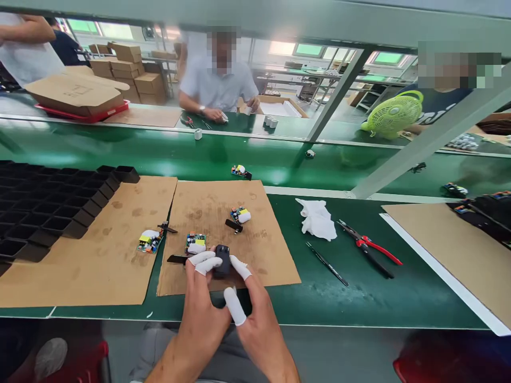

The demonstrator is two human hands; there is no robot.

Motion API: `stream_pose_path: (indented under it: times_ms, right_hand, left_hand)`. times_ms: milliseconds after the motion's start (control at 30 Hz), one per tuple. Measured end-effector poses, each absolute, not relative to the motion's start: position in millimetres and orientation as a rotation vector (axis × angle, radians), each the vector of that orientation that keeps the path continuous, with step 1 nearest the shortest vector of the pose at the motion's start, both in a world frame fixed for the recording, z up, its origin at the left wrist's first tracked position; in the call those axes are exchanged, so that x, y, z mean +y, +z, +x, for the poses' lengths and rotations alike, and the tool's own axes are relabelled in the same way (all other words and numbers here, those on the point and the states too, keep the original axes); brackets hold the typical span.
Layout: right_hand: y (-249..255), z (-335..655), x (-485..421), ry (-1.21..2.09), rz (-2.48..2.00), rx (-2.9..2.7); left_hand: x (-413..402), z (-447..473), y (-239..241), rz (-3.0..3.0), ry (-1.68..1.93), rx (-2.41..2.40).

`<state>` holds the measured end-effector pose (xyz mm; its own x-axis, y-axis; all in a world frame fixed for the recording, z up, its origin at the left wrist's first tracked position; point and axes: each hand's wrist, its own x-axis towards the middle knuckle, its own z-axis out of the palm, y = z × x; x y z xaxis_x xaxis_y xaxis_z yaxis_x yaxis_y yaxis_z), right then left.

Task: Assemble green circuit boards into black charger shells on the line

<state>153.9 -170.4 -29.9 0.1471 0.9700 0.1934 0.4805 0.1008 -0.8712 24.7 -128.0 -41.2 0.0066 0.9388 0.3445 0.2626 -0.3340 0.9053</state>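
My left hand [203,308] and my right hand [259,324] meet at the near edge of the bench, both wearing white finger cots. Together they pinch a small black plastic housing [222,260] between their fingertips, over a brown cardboard sheet [223,213]. A small circuit board [195,243] lies just beyond my left fingers, with a black clip [176,259] beside it. Two more circuit boards lie on the cardboard, one at the left [149,240] and one farther back [240,215].
A black compartment tray [48,207] fills the left. A white rag [318,219], red-handled pliers [371,248] and black tweezers [326,264] lie to the right. Another board [240,171] sits on the green belt [159,154]. Two people work across it beside a green fan [393,114].
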Motion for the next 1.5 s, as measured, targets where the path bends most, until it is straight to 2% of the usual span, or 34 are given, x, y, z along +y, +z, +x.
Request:
stream_pose_path:
  times_ms: [100, 267, 467, 833, 1067, 1500]
  right_hand:
    - [-27, 151, -159, 0.610, -1.492, -1.499]
    - [-28, 150, -148, 0.280, -1.425, -1.605]
    - [-39, 148, -140, 0.096, -1.422, -1.764]
    - [-14, 159, -150, 0.022, -1.397, -1.762]
    - [-33, 169, -141, 0.139, -1.463, -1.873]
    - [-30, 165, -142, 0.139, -1.323, -1.907]
  left_hand:
    - [-136, 24, -46, 1.466, 1.362, 1.096]
    - [-132, 10, -48, 1.250, 1.301, 0.977]
    - [-129, -4, -51, 1.261, 1.218, 1.005]
    - [-129, -9, -59, 1.272, 1.313, 1.018]
    - [-130, -8, -58, 1.309, 1.332, 1.055]
    - [-130, -7, -59, 1.335, 1.378, 1.033]
